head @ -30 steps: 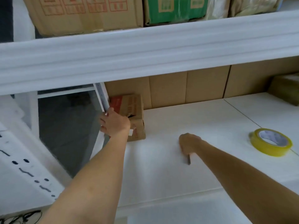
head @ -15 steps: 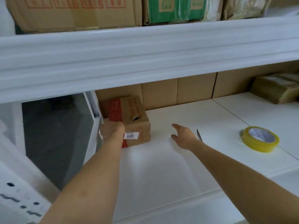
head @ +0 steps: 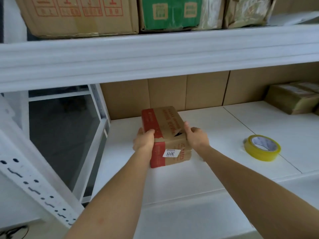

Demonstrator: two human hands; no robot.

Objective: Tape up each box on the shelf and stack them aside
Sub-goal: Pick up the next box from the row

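Observation:
A small brown and red cardboard box (head: 168, 125) with a white "3011" sticker sits on the white shelf (head: 215, 131), its top seam torn open near the front. My left hand (head: 144, 141) grips its left side with the thumb curled over the top edge. My right hand (head: 196, 137) holds its right side, fingers wrapped onto the top. A roll of yellow tape (head: 262, 147) lies flat on the shelf to the right, apart from both hands.
Taped brown parcels (head: 293, 99) sit at the shelf's far right. Cardboard panels (head: 189, 92) line the back. The upper shelf beam (head: 155, 54) hangs overhead, carrying large boxes (head: 77, 14). A white perforated upright (head: 34, 183) stands on the left.
The box has slid from the shelf's left back corner toward the middle. My right hand left the shelf surface and took hold of the box's right side. The small blade is out of sight.

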